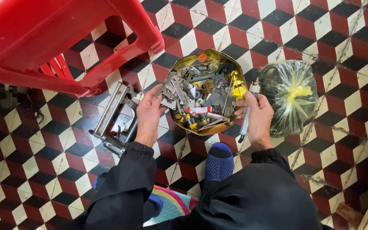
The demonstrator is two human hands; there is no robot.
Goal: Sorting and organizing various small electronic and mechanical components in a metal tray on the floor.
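Checkered red, black and cream floor tiles fill the head view — on them sits a gold tin heaped with metal odds and ends. Left hand rests open-fingered at its left rim, touching flat metal plates; right hand is closed around a slim metal tool just beside the tin's right rim.

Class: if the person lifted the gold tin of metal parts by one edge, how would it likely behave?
The gold tin is piled with metal parts, so it is probably heavy for its size. Its wall looks low, so tilting could spill loose pieces. The left hand at one rim alone might let it tip.
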